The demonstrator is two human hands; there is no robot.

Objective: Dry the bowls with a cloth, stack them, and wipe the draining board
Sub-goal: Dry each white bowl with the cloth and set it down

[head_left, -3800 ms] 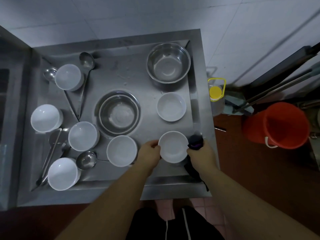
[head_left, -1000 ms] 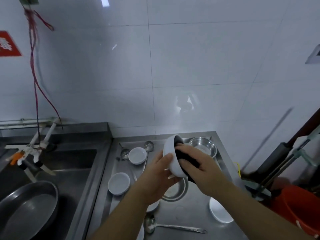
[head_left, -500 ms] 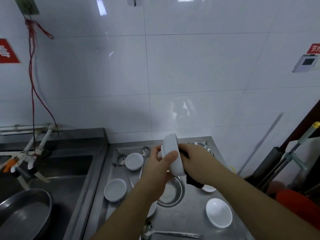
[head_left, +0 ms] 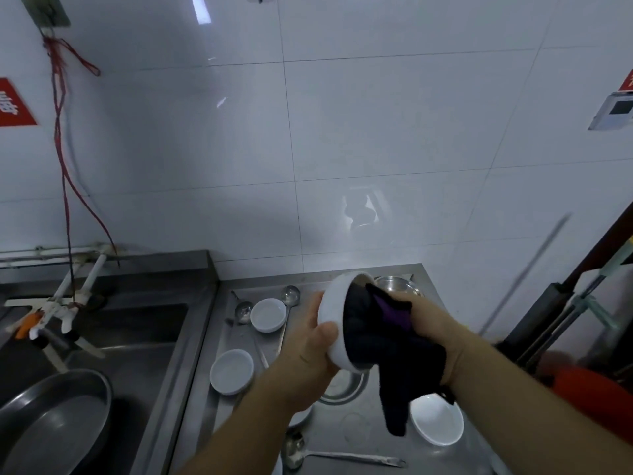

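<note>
At the draining board's (head_left: pixel 363 430) near edge lies a metal ladle (head_left: pixel 329 455), its handle running toward the right edge. Just beyond it, near the right edge, sits a white bowl (head_left: pixel 440 425). Above the middle of the board the left hand (head_left: pixel 308 358) grips a tilted white bowl (head_left: pixel 337 317) from outside, thumb curled over its rim. The right hand (head_left: pixel 419 323) clutches a dark cloth (head_left: pixel 387 344), pressing it into that bowl's mouth while the loose end hangs down. A steel bowl (head_left: pixel 342 389) sits under them. Along the left edge rests another white bowl (head_left: pixel 232 371), then a farther one (head_left: pixel 268 315) between two ladles. A steel bowl (head_left: pixel 399 285) occupies the far right corner.
</note>
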